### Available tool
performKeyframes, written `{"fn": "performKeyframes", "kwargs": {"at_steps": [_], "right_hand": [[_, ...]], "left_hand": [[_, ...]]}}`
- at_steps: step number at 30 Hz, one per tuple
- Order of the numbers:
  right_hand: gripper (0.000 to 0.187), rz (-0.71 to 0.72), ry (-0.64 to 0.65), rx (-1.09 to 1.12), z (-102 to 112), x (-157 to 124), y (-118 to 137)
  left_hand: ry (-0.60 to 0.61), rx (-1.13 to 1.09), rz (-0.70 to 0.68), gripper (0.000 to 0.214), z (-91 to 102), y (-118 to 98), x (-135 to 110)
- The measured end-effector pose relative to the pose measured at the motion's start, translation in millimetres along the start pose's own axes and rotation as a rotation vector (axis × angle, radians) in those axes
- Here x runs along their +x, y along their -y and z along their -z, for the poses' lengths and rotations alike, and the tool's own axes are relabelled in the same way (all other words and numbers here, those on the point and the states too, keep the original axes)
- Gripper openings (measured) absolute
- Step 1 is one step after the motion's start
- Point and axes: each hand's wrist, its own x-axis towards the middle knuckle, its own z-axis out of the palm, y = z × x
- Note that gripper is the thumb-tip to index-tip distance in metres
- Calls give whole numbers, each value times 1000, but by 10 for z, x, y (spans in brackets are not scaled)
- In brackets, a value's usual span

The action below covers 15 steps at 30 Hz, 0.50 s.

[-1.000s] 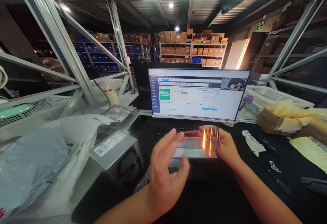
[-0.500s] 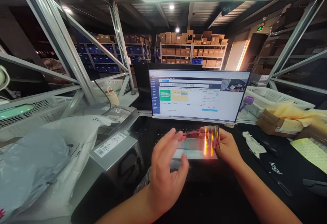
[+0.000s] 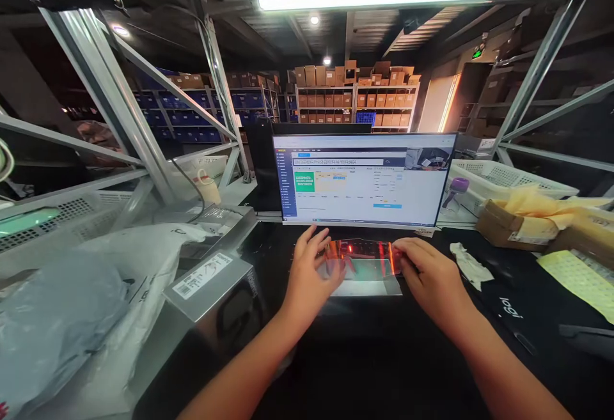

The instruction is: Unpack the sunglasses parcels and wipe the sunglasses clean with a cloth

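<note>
A thin, see-through reddish-orange film (image 3: 364, 248) with bright glints is stretched between my hands. My right hand (image 3: 429, 279) pinches its right end between thumb and fingers. At the other end my left hand (image 3: 311, 273) has its thumb and forefinger on the film, the other fingers raised and spread. Under the film a pale, flat rectangular piece (image 3: 367, 287) shows; whether it is joined to the film I cannot tell. The dark keyboard behind is mostly hidden.
A lit monitor (image 3: 359, 180) stands behind my hands. To the left are a grey box (image 3: 211, 286) with a label and plastic bags (image 3: 71, 305). At the right are a crumpled white paper (image 3: 470, 265), an open cardboard box (image 3: 501, 231) and yellow bubble wrap (image 3: 578, 282).
My left hand has moved in and taken the film's left end. The film, bunched at my right hand before, now spreads wider between both hands. The view has shifted slightly.
</note>
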Motion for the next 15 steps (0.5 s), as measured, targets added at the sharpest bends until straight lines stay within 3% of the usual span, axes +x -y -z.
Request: {"fn": "performKeyframes", "kwargs": {"at_steps": [6, 10, 15], "right_hand": [[20, -29, -38, 41, 30, 13, -22], [23, -98, -3, 161, 43, 50, -31], [24, -167, 51, 220, -8, 79, -36]], "left_hand": [[-67, -183, 151, 53, 17, 177, 119], [40, -116, 271, 28, 53, 288, 159], [67, -188, 320, 33, 45, 82, 42]]}}
